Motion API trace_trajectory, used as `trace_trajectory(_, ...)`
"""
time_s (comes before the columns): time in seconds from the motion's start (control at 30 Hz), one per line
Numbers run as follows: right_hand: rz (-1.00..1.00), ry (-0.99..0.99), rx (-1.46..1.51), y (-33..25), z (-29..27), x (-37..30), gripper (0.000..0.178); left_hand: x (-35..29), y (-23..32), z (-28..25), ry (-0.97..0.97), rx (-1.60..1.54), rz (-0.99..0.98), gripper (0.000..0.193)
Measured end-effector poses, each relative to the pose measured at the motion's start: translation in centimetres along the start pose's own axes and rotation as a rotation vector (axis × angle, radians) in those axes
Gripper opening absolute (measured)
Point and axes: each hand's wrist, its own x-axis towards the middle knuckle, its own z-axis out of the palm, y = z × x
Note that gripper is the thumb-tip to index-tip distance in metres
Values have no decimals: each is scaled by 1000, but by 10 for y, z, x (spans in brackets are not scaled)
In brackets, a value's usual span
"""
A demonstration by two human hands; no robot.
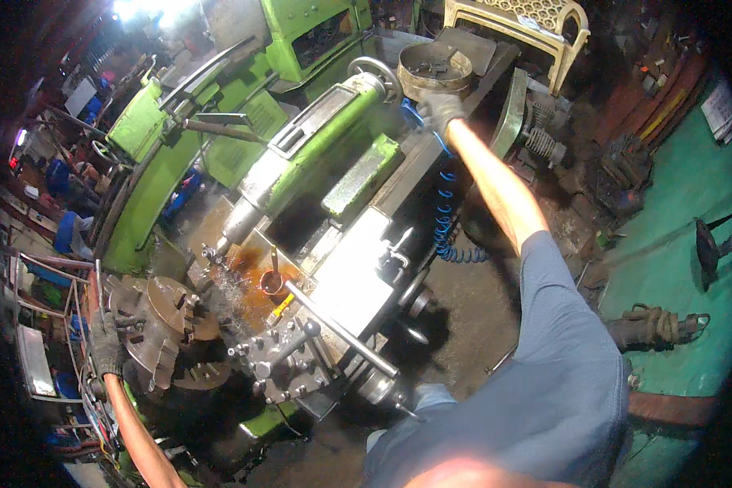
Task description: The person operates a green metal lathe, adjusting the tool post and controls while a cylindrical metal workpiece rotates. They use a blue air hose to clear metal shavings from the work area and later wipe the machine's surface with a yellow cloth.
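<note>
My left hand (pixel 106 346), in a grey glove, is at the left edge of the large lathe chuck (pixel 164 305). Its fingers look stretched out against the chuck's rim, though their tips blend into the dark metal. My right arm reaches far forward, and its gloved right hand (pixel 442 111) is closed at a blue air blow gun (pixel 412 114). From there a blue coiled hose (pixel 443 232) hangs down beside the lathe bed. A round metal pan (pixel 435 69) with dark pieces inside stands just beyond that hand.
The green tailstock (pixel 325 146) points toward the chuck. Nearer me are the tool post (pixel 285 362) and a long bar handle (pixel 342 329). A yellow-handled tool (pixel 281 307) lies among metal chips. A plastic chair (pixel 520 24) stands at the back; machine parts (pixel 618 171) lie right.
</note>
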Motion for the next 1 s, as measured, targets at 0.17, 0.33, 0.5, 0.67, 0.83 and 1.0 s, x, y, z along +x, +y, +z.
trace_trajectory(0.17, -487, -265, -528, 13, 88, -69, 30, -20, 5, -24, 63, 375, -42, 41)
trace_trajectory(0.33, -831, -215, -862, -6, 165, -90, 59, -7, -1, -9, 86, 337, 14, 39)
trace_trajectory(0.5, -753, -261, -1302, -17, 212, -107, 79, -3, 12, -2, 88, 274, 9, 38)
trace_trajectory(0.67, -778, -117, -1040, -4, 246, -135, 59, -16, -10, -14, 191, 645, 110, 34)
trace_trajectory(0.83, -875, -90, -356, 19, 242, -128, 44, -9, 34, -1, 89, 247, -13, 31)
trace_trajectory(1.0, -969, -141, -200, 29, 246, -152, 40, -16, 46, 1, 45, 69, -62, 28)
